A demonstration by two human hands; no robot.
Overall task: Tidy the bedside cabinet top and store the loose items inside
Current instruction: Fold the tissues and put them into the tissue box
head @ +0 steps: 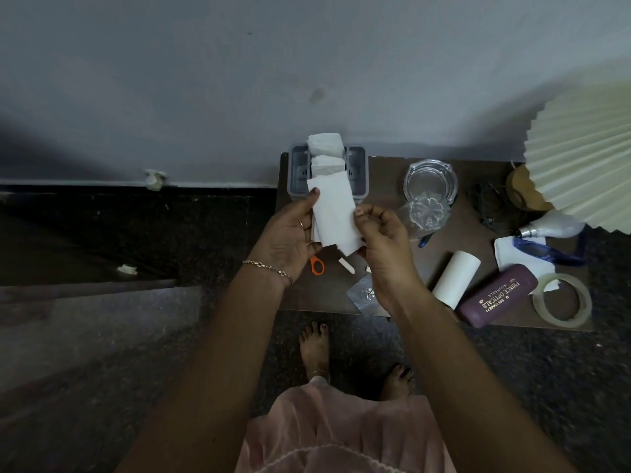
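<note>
Both my hands hold a folded white tissue [333, 213] above the left end of the brown cabinet top [386, 186]. My left hand [290, 233] pinches its left edge, my right hand [382, 240] its right edge. Behind it a grey box [358, 172] at the back left holds more white tissues [326, 146]. Loose on the top lie orange-handled scissors [317, 266], a small white stick [345, 266], a clear wrapper [362, 295], a white roll [456, 279], a maroon spectacle case [498, 295] and a tape ring [563, 300].
A glass ashtray [430, 180] with a plastic-wrapped piece [425, 215] stands mid-back. A pleated lamp shade [580, 162] overhangs the right end, with a bulb [549, 227], dark cable [488, 203], blue item [546, 250] on white paper [512, 257]. My bare feet [316, 346] stand on the dark floor.
</note>
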